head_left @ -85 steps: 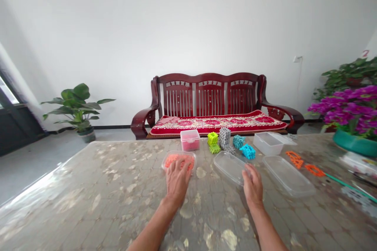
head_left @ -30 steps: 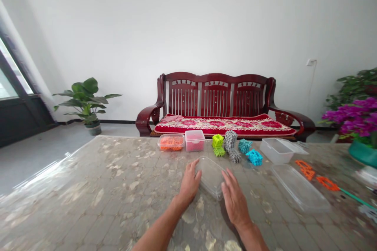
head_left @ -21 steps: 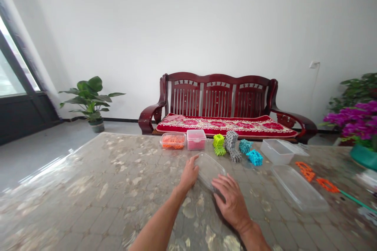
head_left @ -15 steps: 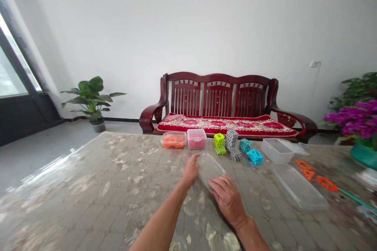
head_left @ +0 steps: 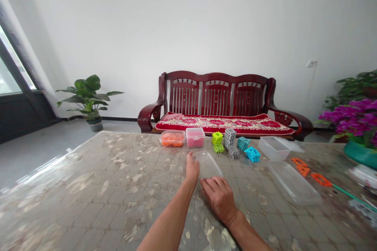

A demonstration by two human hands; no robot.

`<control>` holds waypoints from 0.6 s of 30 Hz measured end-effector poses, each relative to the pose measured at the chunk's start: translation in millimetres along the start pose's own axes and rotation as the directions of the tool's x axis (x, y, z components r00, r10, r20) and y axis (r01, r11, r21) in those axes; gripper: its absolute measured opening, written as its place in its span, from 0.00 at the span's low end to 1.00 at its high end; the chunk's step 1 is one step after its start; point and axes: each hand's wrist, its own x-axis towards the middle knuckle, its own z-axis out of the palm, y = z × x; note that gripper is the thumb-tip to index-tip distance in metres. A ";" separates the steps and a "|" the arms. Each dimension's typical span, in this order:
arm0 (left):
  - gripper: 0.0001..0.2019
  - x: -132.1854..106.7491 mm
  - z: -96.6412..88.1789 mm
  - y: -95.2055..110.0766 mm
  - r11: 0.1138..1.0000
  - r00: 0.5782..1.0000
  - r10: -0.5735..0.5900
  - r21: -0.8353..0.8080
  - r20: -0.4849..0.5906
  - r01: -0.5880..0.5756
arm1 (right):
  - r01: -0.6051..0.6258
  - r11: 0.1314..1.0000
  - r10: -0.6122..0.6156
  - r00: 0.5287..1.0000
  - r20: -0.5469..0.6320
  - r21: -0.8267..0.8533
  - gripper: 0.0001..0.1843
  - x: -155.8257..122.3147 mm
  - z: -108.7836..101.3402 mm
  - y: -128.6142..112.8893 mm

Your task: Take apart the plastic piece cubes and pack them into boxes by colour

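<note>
Both hands hold a clear plastic lid (head_left: pixel 208 163) with rounded corners and a raised rim, low over the table. At its left edge is my left hand (head_left: pixel 193 168), fingers closed on the rim. My right hand (head_left: pixel 219 197) grips the near edge, fingers bent over it and hiding that part. Just beyond stand a clear box of orange pieces (head_left: pixel 172 139) and a box of pink pieces (head_left: pixel 195 138). Further right are interlocked plastic shapes: lime green (head_left: pixel 218 142), grey (head_left: pixel 230 144), teal (head_left: pixel 243 143) and bright blue (head_left: pixel 252 154).
On the right are an open translucent box (head_left: pixel 273 150), a flat translucent tray or lid (head_left: pixel 294 183) and orange linked pieces (head_left: pixel 321 179) by a green stick (head_left: pixel 350 195). A teal flowerpot (head_left: pixel 361 155) stands at the right edge. A wooden bench (head_left: pixel 216 98) is behind the table (head_left: pixel 88 188).
My right hand has moved left and slightly nearer along the lid's near edge. The left hand stays at its left side with fingers pulled in closer. The view has shifted slightly.
</note>
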 end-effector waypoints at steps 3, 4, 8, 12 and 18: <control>0.30 -0.3 -2.3 4.9 0.999 1.000 -0.027 0.019 0.000 0.027 | -0.014 1.000 0.013 1.000 -0.010 -0.015 0.14 2.3 3.1 -1.3; 0.29 -0.4 -3.4 6.4 0.999 0.999 -0.035 0.022 0.004 0.035 | -0.022 1.000 0.022 1.000 -0.013 -0.013 0.13 2.9 4.5 -1.9; 0.27 -2.1 -7.9 10.8 0.999 0.999 -0.047 0.012 0.026 0.047 | -0.077 0.997 0.078 0.997 -0.031 0.006 0.12 5.4 7.3 -4.2; 0.23 -4.1 -10.1 14.0 0.997 0.997 -0.069 -0.019 0.033 0.069 | -0.117 0.992 0.119 0.992 -0.042 0.044 0.13 9.6 4.1 -5.8; 0.19 -16.6 -3.5 21.7 0.991 0.999 -0.033 -0.131 0.021 0.035 | -0.181 0.977 0.190 0.979 -0.079 0.110 0.14 15.7 1.1 -5.4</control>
